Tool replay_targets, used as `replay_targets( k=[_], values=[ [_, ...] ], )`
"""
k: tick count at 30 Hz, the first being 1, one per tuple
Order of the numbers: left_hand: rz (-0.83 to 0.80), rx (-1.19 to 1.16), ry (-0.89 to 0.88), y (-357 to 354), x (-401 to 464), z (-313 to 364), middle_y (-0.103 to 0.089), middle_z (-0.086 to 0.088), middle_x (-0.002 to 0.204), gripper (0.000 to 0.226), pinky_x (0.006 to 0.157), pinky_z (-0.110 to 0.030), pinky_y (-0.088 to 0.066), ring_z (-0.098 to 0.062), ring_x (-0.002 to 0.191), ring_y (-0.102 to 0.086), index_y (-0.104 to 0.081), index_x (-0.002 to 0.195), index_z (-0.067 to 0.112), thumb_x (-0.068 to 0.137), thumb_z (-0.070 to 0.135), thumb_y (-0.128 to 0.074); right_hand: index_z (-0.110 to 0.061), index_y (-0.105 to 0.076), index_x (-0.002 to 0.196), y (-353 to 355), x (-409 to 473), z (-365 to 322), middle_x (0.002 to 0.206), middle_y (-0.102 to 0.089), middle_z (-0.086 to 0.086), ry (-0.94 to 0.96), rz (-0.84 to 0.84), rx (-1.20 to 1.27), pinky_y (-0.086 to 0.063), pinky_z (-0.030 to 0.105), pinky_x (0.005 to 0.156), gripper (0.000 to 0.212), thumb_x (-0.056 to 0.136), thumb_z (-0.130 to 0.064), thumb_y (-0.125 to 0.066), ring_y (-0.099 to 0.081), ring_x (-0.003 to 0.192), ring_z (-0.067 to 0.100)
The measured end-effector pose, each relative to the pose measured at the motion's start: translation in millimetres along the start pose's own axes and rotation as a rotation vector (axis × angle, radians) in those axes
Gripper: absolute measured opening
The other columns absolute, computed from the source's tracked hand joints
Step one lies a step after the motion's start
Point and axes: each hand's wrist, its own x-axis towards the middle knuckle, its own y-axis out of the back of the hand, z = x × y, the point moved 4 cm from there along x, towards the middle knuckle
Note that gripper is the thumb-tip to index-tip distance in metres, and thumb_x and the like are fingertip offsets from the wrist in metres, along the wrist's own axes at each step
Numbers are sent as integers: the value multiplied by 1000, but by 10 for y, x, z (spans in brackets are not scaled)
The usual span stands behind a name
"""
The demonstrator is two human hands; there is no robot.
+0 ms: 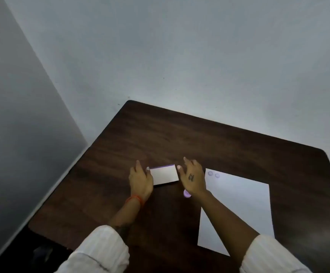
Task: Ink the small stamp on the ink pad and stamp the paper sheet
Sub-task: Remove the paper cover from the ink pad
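The ink pad (165, 174), a flat white case with a purple far edge, lies closed in the middle of the dark table. My left hand (140, 180) rests against its left side with fingers straight, the thumb touching the far left corner. My right hand (191, 178) hovers just right of the pad with fingers spread, its thumb tip close to the right corner. The small purple stamp (187, 194) peeks out on the table beneath my right wrist, mostly hidden. The white paper sheet (241, 201) lies to the right, with two faint round stamp marks (213, 174) at its far left corner.
The dark wooden table (180, 138) stands in a corner, with a pale wall behind it and another to the left. Its left edge runs diagonally towards me. My right forearm crosses the paper's near left part. Both sleeves are white.
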Motion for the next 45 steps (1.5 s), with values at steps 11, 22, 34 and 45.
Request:
replay_targets(
  k=[11, 22, 34, 45],
  values=[
    [-123, 27, 93, -177, 111, -48, -46, -20, 132, 38, 104, -37, -37, -31, 118, -48, -51, 127, 6, 90, 7, -44, -9, -65, 110, -242, 159, 17, 111, -67, 14, -109, -115, 3, -52, 33, 87, 26, 85, -14, -61, -62, 99, 27],
    [-38, 45, 56, -77, 42, 65, -39, -19, 137, 45, 107, -39, -35, -34, 122, -45, -40, 135, 4, 91, 15, -47, -5, -67, 104, -163, 129, -179, 107, -66, 14, -81, 44, 12, -52, 31, 81, 22, 85, -17, -62, -63, 95, 27],
    [144, 6, 63, 511, -155, -448, -43, -19, 134, 47, 104, -41, -38, -35, 120, -47, -45, 132, 4, 88, 16, -56, -13, -64, 112, -560, -253, -589, 108, -66, 8, 69, -79, 127, -43, 20, 81, 32, 80, -12, -66, -61, 96, 18],
    [101, 142, 93, 482, -326, -869, -41, -20, 134, 56, 105, -41, -37, -36, 123, -42, -39, 134, 0, 86, 20, -61, -14, -55, 122, -898, -577, -454, 121, -61, 8, 11, -275, 113, -51, 31, 95, 45, 80, -4, -65, -60, 106, 18]
  ],
)
